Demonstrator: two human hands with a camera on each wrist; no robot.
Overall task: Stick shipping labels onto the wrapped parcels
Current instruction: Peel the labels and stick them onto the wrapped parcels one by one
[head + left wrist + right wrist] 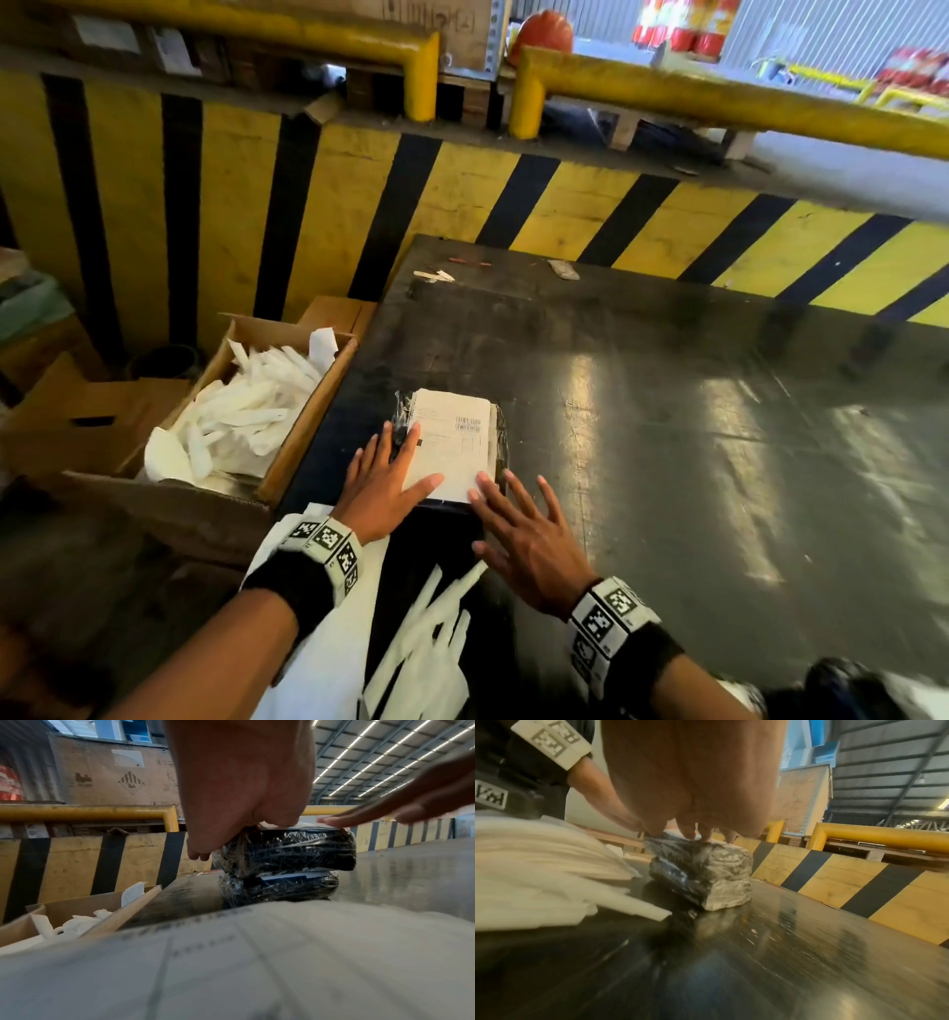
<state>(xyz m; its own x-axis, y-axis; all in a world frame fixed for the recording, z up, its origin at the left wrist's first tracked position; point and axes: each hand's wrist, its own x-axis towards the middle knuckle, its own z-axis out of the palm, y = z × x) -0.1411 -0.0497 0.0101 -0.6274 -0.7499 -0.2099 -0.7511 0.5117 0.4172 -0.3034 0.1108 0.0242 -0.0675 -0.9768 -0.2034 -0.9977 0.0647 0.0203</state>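
Both hands flat and spread, holding nothing: left hand [382, 485] and right hand [524, 534] press the label [452, 444] at centre frame. Risk: uneven pressure creases it on the wrapped parcel [287, 850].

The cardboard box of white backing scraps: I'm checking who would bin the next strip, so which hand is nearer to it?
Left. The left hand lies flat on the label's box-side edge; the right hand touches the label's near corner, farther from the cardboard box.
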